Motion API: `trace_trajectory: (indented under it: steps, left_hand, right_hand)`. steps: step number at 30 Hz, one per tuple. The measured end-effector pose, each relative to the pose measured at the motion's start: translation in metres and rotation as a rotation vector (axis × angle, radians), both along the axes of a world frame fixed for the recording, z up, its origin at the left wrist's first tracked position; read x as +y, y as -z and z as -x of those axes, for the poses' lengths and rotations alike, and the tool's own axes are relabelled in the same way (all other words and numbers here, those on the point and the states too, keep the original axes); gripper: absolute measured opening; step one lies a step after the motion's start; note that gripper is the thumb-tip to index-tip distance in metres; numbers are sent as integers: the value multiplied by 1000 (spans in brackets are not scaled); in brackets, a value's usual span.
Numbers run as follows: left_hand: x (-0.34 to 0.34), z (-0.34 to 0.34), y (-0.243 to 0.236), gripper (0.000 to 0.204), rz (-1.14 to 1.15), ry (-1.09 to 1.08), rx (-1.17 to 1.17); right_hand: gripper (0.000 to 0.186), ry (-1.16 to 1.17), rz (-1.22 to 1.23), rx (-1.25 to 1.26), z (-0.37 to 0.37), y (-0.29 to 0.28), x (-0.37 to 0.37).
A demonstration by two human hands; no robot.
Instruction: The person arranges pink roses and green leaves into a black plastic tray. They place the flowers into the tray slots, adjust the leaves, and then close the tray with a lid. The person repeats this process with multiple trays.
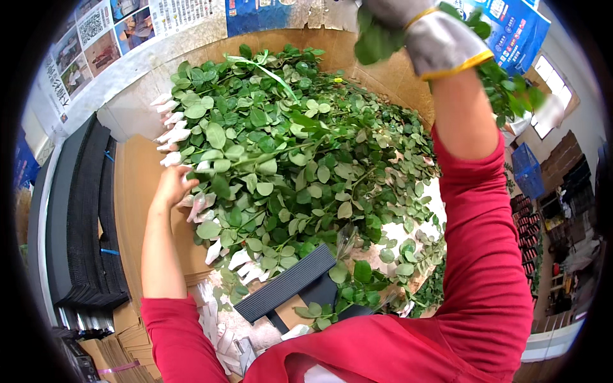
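A large heap of leafy green stems [281, 147] fills the middle, their lower ends wrapped in white [171, 135] along the left edge. My bare left hand [172, 184] is at that edge, its fingers closed around the end of a leafy stem. My right hand [418, 29], in a grey glove with a yellow cuff, is raised at the far right. It is blurred and cut by the top edge. Dark leaves [377, 38] stick out on both sides of the glove, which appears closed on leafy stems; the fingertips are hidden.
A black ribbed bar [287, 281] stands close to my body, with loose white strips [214, 329] left of it. Cardboard sheets [137, 210] and stacked black panels [80, 210] lie to the left. A brown cardboard wall [274, 45] backs the heap. A blue crate [527, 170] is farther right.
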State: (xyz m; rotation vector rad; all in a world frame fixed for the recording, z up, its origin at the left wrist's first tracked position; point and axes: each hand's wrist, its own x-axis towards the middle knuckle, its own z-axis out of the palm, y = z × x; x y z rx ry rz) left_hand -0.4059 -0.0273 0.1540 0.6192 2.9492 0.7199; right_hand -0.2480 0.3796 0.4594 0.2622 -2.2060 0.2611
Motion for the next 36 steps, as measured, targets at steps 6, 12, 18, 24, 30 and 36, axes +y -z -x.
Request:
trace_trajectory:
  steps: [6,12,18,24,30,36]
  left_hand:
    - [56,-63,-137,36,-364,165,18]
    - [34,-78,-55,88,-576,35,51]
    - [31,-105,115,39,-149,35,-52]
    - [32,-77,45,59,-7,-295,375]
    - [72,-291,-93,13,156,390,279]
    - [9,-413,107,40,-467,255,-362]
  right_hand:
    - [60,-304,-35,-513,16,114,-118]
    - [19,-307,183,-622,25,104,-96]
    - [24,168,244,16,-11,-16,44]
    - [28,29,95,-146,-116,-38,27]
    - [32,-170,48,-721,-203,50,-33]
    - [36,-522,280,-1228,-226,188,-100]
